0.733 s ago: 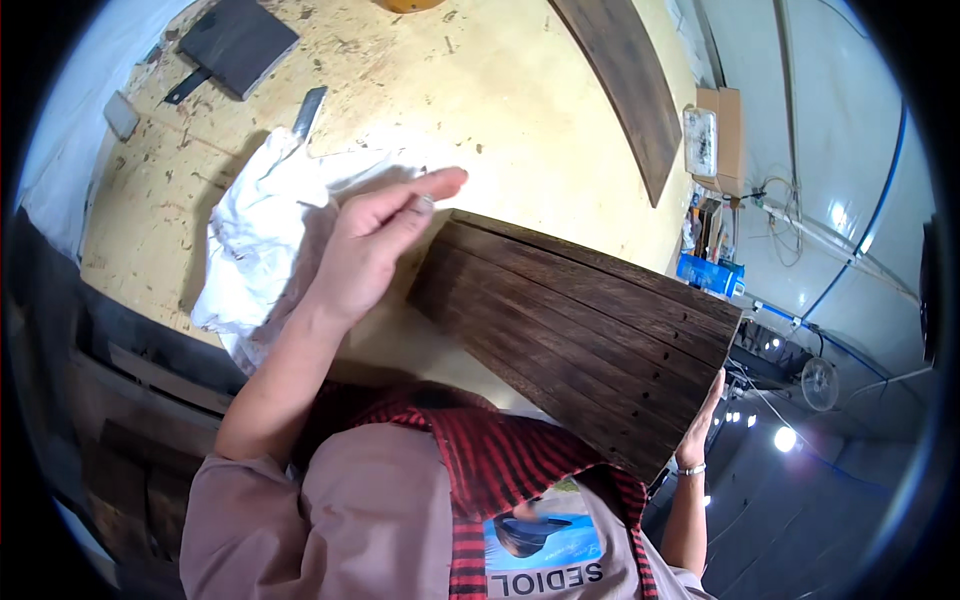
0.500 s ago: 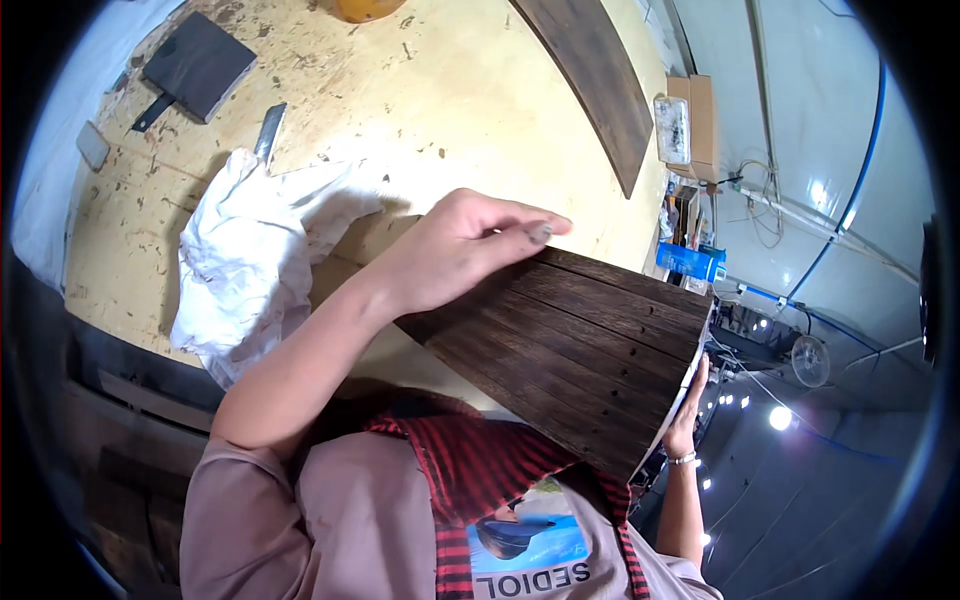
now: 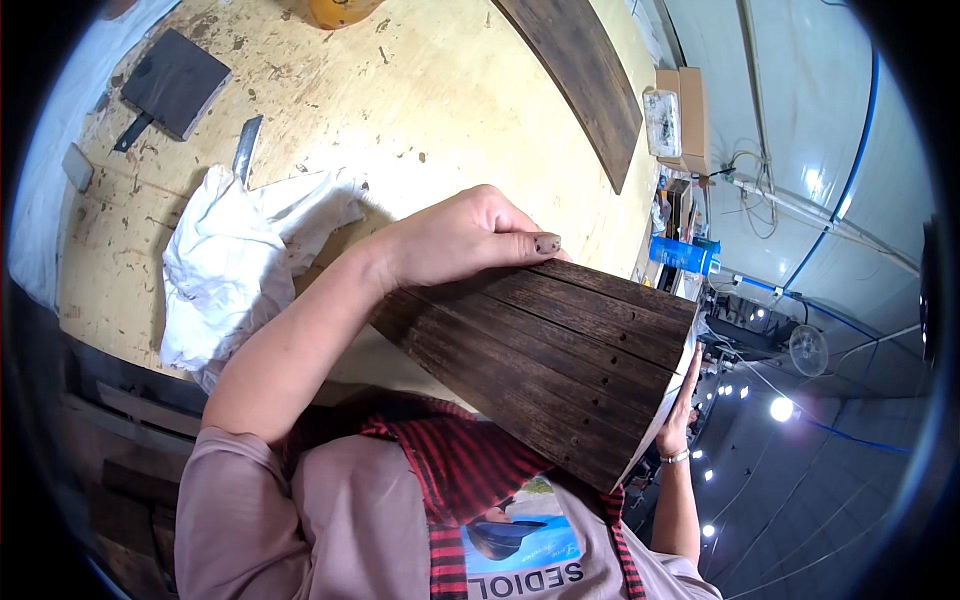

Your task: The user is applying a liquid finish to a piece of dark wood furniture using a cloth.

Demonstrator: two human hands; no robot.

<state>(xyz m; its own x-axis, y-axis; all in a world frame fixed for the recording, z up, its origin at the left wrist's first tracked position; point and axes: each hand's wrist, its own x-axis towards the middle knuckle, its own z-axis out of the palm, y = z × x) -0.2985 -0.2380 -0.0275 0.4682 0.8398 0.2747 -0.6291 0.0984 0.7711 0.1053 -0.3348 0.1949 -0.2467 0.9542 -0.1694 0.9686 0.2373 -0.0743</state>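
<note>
A dark brown wooden panel [image 3: 560, 350], scored into planks and dotted with several small dark holes, is tilted up in front of me between both hands. At its upper edge my left hand [image 3: 460, 235] is closed, thumb over the edge, the other fingers curled behind and partly hidden. Against its pale right-hand end lies my right hand [image 3: 683, 415], fingers stretched along that end and partly covered by it. The panel's lower edge comes close to my red and black striped apron [image 3: 480, 460]. A crumpled white cloth [image 3: 225, 280] lies on the table left of my left forearm.
On the stained pale table [image 3: 330, 110] lie a flat metal strip [image 3: 247, 145], a dark square piece with a tab [image 3: 175, 85] and a long dark board [image 3: 580, 80]. An orange container [image 3: 340, 10] stands at the back. Cardboard box [image 3: 692, 120] and blue package [image 3: 685, 254] are to the right.
My left hand has gone from outstretched fingers to curled around the panel's edge. The panel and both hands appear slightly further left, as does the whole scene as the view shifts.
</note>
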